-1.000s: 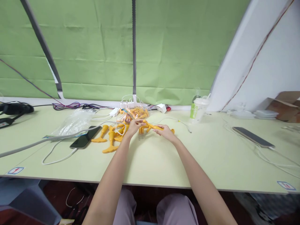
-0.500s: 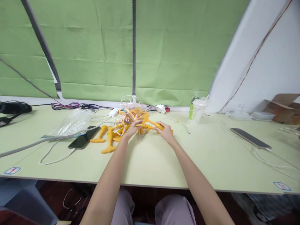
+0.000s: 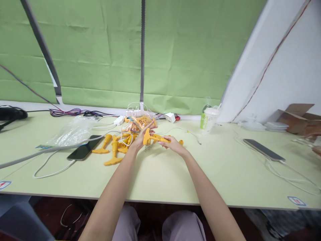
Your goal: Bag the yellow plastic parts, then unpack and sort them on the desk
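Note:
My right hand (image 3: 173,145) grips the shaft of a yellow T-shaped plastic part (image 3: 152,137) and holds it just above the pale green table (image 3: 175,174). My left hand (image 3: 140,138) is at the part's wide end, fingers stretched out and touching it. Under the part lies a small metal spring or chain piece (image 3: 148,146). Several more yellow T-shaped parts (image 3: 114,152) lie on the table to the left of my hands. Behind them is a clear bag of yellow pieces (image 3: 140,123).
A black phone (image 3: 81,148) on a white cable lies at left beside a crumpled clear plastic bag (image 3: 74,131). A lidded cup (image 3: 207,117) stands at the back. Another phone (image 3: 263,149) with a cable lies at right. A cardboard box (image 3: 298,118) sits far right.
The yellow part has swung from lying flat between my hands to being held by the right hand, its wide end turned toward my left palm. My left fingers have opened. The camera shifted slightly right.

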Available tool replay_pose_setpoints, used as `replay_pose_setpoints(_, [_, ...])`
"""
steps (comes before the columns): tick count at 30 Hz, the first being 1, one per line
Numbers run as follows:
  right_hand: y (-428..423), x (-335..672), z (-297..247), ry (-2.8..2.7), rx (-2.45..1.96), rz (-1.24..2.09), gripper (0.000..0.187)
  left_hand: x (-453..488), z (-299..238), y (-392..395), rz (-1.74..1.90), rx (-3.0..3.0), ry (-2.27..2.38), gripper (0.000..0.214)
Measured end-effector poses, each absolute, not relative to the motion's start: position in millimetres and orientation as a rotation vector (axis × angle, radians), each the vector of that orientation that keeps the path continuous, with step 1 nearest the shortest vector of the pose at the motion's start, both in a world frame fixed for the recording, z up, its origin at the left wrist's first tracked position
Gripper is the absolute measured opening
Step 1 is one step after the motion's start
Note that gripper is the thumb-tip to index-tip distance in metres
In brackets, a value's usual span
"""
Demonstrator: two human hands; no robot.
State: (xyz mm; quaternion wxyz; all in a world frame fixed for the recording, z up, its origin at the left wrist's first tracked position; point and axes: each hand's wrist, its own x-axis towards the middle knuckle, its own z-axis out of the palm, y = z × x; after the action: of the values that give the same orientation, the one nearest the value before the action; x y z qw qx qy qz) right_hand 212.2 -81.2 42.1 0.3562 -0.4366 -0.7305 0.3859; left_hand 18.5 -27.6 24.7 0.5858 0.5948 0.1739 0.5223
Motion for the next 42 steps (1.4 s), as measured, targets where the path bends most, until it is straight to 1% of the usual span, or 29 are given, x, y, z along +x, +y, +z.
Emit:
replay_pose_setpoints(2, [-83, 211, 45, -1.841, -1.065, 1.029, 0.034, 18, 26, -32, 1.115, 1.424, 0.363, 0.067])
replay_pose_setpoints(5, [-84, 211, 48, -1.745, -0.993, 1.042, 0.033, 19, 28, -38, 1.014, 1.461, 0.324, 0.075])
replay_pose_setpoints(8, [-84, 213, 47, -1.758, -1.042, 1.019, 0.032, 23, 28, -40, 1.051, 1.420, 0.300, 0.083])
replay_pose_setpoints(10, [-82, 213, 44, -1.820, -1.115, 0.975, 0.032, 25, 27, -38, 1.173, 1.338, 0.364, 0.082])
replay_pose_setpoints(14, [-78, 214, 38, -1.938, -1.185, 0.835, 0.032, 24, 24, -29, 1.461, 1.156, 0.592, 0.069])
replay_pose_setpoints(18, [-71, 223, 41, -1.812, -1.179, 0.482, 0.035, 15, 26, -17, 1.630, 1.062, 0.821, 0.061])
replay_pose_setpoints(21, [-65, 239, 45, -1.529, -1.365, 0.204, 0.041, 11, 26, -14, 1.552, 1.203, 1.106, 0.046])
replay_pose_setpoints(24, [-63, 258, 47, -1.284, -1.669, 0.047, 0.042, 18, 19, -17, 1.401, 1.501, 1.474, 0.030])
replay_pose_setpoints(25, [-63, 265, 46, -1.260, -1.773, 0.036, 0.040, 22, 16, -19, 1.360, 1.594, 1.582, 0.027])
replay_pose_setpoints(27, [-63, 274, 43, -1.283, -1.960, 0.053, 0.035, 31, 7, -23, 1.271, 1.758, 1.720, 0.029])
replay_pose_setpoints(30, [-61, 283, 35, -1.362, -2.138, 0.086, 0.025, 43, -3, -25, 1.138, 2.012, 1.732, 0.036])
replay_pose_setpoints(32, [-58, 287, 30, -1.418, -2.198, 0.170, 0.021, 46, -5, -26, 1.070, 2.164, 1.716, 0.037])
replay_pose_setpoints(34, [-55, 289, 26, -1.463, -2.231, 0.268, 0.023, 47, -5, -26, 0.995, 2.267, 1.743, 0.032])
replay_pose_setpoints(37, [-53, 292, 23, -1.508, -2.217, 0.273, 0.030, 48, -4, -27, 0.855, 2.378, 1.811, 0.028])
replay_pose_setpoints(42, [-58, 295, 32, -1.529, -2.150, 0.358, 0.029, 51, -5, -29, 0.780, 2.502, 1.812, 0.033])
